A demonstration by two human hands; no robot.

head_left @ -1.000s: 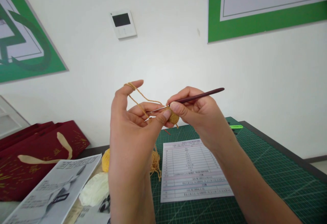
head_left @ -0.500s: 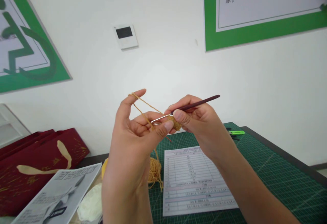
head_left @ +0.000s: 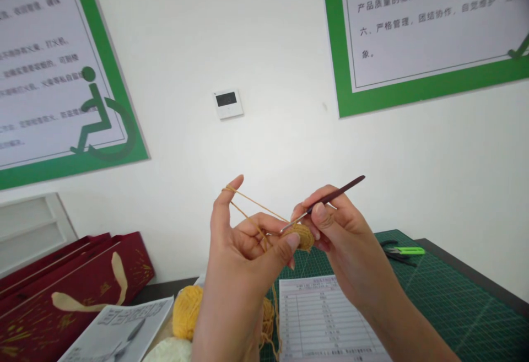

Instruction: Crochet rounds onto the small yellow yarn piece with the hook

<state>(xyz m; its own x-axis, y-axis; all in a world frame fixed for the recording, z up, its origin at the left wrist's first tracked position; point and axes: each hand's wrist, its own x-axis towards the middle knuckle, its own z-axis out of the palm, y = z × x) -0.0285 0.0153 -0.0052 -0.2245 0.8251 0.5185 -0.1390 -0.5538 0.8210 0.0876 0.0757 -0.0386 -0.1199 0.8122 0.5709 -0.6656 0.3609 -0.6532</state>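
As right hand (head_left: 343, 241) grips hook (head_left: 330, 198), well above mat (head_left: 454, 307)

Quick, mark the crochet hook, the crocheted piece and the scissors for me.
crochet hook (head_left: 341, 190), head view, on the dark handle.
crocheted piece (head_left: 305, 235), head view, on its yellow stitches.
scissors (head_left: 407, 250), head view, on the green handle.

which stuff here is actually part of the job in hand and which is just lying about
In use: crochet hook in the right hand; crocheted piece pinched by the left hand; yarn strand over its forefinger; loose mustard yarn below.
Lying about: yellow yarn ball, green snips, printed sheet, leaflet, red bags.
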